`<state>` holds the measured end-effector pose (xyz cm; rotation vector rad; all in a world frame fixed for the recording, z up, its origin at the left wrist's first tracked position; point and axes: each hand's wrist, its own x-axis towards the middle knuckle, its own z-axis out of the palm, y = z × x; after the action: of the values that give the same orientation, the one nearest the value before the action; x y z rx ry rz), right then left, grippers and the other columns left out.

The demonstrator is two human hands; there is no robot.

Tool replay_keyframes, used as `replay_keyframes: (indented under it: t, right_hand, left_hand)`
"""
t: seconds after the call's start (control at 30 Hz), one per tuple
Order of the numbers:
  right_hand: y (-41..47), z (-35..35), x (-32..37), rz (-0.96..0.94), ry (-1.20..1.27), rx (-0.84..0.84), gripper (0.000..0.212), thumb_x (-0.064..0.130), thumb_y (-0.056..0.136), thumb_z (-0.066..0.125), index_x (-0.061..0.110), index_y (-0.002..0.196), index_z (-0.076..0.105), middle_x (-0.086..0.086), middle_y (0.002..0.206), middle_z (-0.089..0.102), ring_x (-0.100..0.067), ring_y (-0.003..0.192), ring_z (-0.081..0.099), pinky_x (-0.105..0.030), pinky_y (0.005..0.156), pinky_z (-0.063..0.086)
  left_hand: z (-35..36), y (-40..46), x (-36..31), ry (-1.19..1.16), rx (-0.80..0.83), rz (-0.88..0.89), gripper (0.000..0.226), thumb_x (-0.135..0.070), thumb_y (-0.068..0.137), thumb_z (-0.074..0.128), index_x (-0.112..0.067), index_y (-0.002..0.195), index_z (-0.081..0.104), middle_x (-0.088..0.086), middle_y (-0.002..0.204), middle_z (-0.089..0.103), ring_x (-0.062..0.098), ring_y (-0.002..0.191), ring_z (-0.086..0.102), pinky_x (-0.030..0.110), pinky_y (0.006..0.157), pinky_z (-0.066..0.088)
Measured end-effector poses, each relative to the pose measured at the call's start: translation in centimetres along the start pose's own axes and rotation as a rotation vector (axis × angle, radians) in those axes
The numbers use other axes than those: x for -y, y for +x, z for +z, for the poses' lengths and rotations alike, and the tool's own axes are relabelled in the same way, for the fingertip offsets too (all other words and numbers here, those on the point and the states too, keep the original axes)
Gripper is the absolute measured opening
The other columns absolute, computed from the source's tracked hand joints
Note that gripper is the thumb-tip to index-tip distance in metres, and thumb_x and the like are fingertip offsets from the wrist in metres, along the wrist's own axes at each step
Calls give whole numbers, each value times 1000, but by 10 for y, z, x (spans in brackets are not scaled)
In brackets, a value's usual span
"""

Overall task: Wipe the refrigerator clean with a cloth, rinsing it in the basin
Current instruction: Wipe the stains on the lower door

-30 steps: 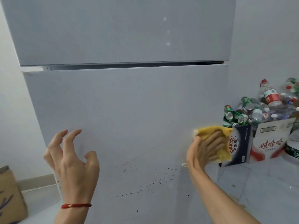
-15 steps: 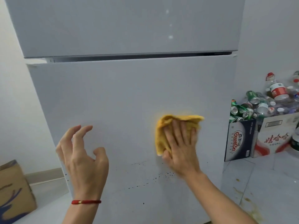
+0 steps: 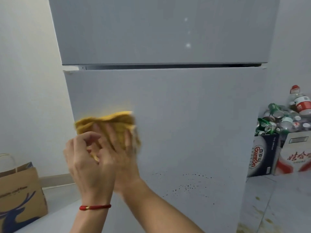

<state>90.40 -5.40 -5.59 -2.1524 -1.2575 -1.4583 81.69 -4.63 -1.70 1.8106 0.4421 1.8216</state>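
My right hand (image 3: 121,148) presses the yellow cloth (image 3: 107,121) flat on the refrigerator's lower door (image 3: 185,123), at its left edge; my left hand (image 3: 85,158) hovers empty, fingers curled. This stroke runs above the dark specks (image 3: 188,185), so I could miss them. A second ago the cloth was at the door's right edge.

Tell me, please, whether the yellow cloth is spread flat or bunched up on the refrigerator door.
Bunched up: the yellow cloth shows folds and ridges above the right hand, which presses it to the lower refrigerator door.
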Motion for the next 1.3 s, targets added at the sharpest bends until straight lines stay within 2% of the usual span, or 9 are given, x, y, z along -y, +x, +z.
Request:
replay_keyframes:
  t: [0.07,0.17,0.43,0.6,0.7,0.9,1.1,1.2,1.3]
  right_hand:
    - [-4,-9,-31,-241,49,13,63,43,103,46,31,162,32,6,172,20,-17,161,1,-56,129,1]
    - [-22,-27,-110,-221,7,-27,79,38,88,57,31,162,32,3,172,21,-20,161,10,-61,127,8]
    - [-78,-69,-299,875,162,-172,91,73,92,13,23,166,-4,-8,174,-12,-29,160,-12,-60,123,-13]
    - [-85,-68,-263,1588,453,-368,86,47,88,19,23,166,-7,-5,175,-11,-29,161,-7,-61,125,-2]
    - [-66,-52,-195,1429,447,-325,86,43,88,21,21,165,-9,-12,173,-17,-33,159,-15,-65,123,-5]
    - [0,-7,-29,612,124,-112,85,50,93,39,19,167,10,-23,172,0,-46,158,-4,-73,120,-3]
    - [-18,22,38,-191,-10,92,71,40,96,52,27,162,33,4,174,10,-18,161,2,-55,129,13]
    - [-49,7,-28,-237,-18,55,85,31,84,58,31,164,28,9,171,23,-20,155,27,-54,128,4]
    - [-92,-11,-135,84,-50,-25,85,42,91,50,28,167,14,-2,174,12,-33,158,15,-64,125,-1]
  left_hand:
    - [1,1,-3,-14,-3,-18,26,7,85,56,-8,105,61,11,104,57,30,101,53,45,83,48]
    - [5,-4,-8,6,68,-26,37,15,79,60,-7,108,63,3,107,53,29,103,52,40,80,46]
    - [3,-3,-3,28,152,-24,45,18,76,64,-8,112,66,-2,110,51,28,110,50,48,88,50]
    - [-14,11,14,35,133,-52,45,16,77,63,-9,114,64,3,111,55,28,107,52,52,88,51]
    - [-20,17,24,20,87,-111,45,13,78,61,-13,114,63,5,112,59,24,104,53,51,88,50]
    - [-29,23,26,6,34,-122,42,13,78,60,-13,111,61,3,109,59,22,99,55,44,83,51]
    - [-38,29,27,-7,-11,-119,30,8,85,59,-11,108,62,7,106,60,25,98,58,40,79,50]
    - [-38,23,27,12,27,-141,34,10,83,59,-8,112,61,8,110,61,25,99,57,42,80,50]
    - [-38,20,29,25,49,-152,36,12,82,58,-5,113,60,7,110,60,24,99,56,40,80,49]
